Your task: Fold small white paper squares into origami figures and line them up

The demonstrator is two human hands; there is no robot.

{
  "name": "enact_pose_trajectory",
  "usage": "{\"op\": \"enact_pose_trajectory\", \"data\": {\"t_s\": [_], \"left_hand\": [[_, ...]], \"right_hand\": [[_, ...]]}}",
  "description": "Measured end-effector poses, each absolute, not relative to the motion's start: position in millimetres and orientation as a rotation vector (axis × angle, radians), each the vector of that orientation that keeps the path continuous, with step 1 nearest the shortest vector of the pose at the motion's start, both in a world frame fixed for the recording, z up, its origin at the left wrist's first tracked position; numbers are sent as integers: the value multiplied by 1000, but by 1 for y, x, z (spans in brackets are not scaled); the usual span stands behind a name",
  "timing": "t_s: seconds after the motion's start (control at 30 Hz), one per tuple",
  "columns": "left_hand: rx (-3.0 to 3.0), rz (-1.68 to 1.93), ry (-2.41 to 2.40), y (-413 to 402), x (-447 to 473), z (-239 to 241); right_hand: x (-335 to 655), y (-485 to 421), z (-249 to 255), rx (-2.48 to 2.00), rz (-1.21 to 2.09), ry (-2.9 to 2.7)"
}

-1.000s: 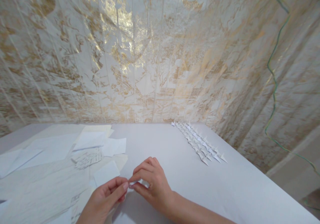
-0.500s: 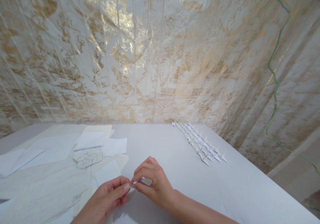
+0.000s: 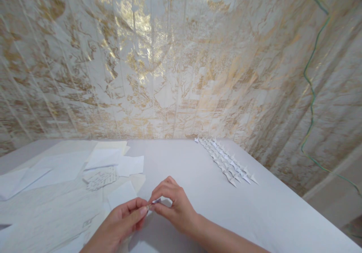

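Between my two hands is a small folded piece of paper (image 3: pixel 156 200), white and mostly hidden by the fingers. My left hand (image 3: pixel 126 220) pinches one end of it between thumb and fingertips. From the other side my right hand (image 3: pixel 175 207) grips it, thumb and forefinger closed on the paper. Both sets of fingertips nearly meet above the white table (image 3: pixel 172 155). Farther back on the right lie rows of small folded paper figures (image 3: pixel 226 162) with pointed tips.
Loose white sheets (image 3: pixel 62 170) and smaller paper pieces (image 3: pixel 130 165) cover the table's left side, some with writing. A gold-patterned curtain (image 3: pixel 158 75) hangs behind the table. Down the right side runs a green cord (image 3: pixel 312 102).
My right fingers have shifted slightly around the folded paper, and it shows at a different angle in the gap of that hand. My left hand has barely moved.
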State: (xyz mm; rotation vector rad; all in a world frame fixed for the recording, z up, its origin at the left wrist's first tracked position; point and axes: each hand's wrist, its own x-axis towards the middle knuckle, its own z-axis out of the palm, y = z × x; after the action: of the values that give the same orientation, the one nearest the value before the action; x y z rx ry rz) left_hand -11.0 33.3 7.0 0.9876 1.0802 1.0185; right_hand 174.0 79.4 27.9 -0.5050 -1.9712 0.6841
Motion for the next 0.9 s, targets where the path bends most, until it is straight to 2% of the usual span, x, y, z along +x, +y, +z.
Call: {"op": "enact_pose_trajectory", "data": {"t_s": [0.43,0.9], "left_hand": [[868,1037,1077,18,1,27],[841,994,1029,19,-4,19]], "right_hand": [[179,86,26,-413,183,-2366],[181,85,28,-396,138,-2404]]}}
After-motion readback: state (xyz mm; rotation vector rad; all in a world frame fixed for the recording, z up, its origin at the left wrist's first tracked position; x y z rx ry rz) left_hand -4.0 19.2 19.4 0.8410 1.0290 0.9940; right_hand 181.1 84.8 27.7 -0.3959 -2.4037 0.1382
